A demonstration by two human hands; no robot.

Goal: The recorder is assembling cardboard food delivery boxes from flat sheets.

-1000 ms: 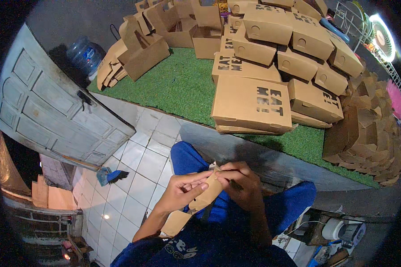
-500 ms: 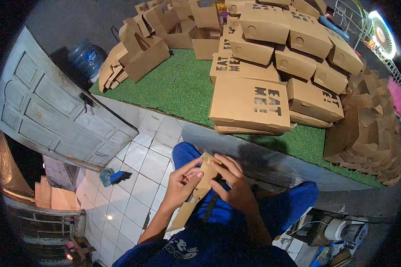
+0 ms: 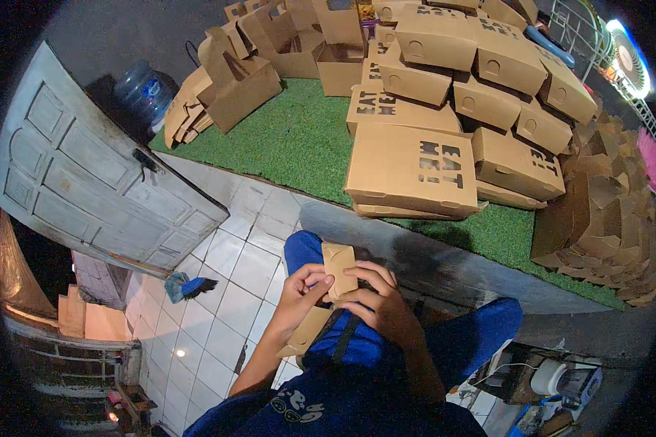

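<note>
Over my lap I hold a small brown cardboard box (image 3: pixel 338 264), partly folded, with a flap hanging down toward my body. My left hand (image 3: pixel 305 295) grips its left side, the thumb lying on the card. On the right side my right hand (image 3: pixel 375 291) has its fingers bent round the card's edge. The upper end looks folded over; the underside is hidden by my hands.
Ahead, a green turf-covered platform (image 3: pixel 284 138) bears stacked printed cardboard boxes (image 3: pixel 408 164), handled carriers (image 3: pixel 237 91) and nested brown trays (image 3: pixel 598 211). A white door (image 3: pixel 102 167), a water jug (image 3: pixel 142 95) and a brush (image 3: pixel 189 288) are at left. A lit fan (image 3: pixel 628 58) stands far right.
The cardboard piece has turned more upright, and its upper end now appears folded into a boxy shape. My right hand has shifted slightly down along its edge. Both hands still hold it.
</note>
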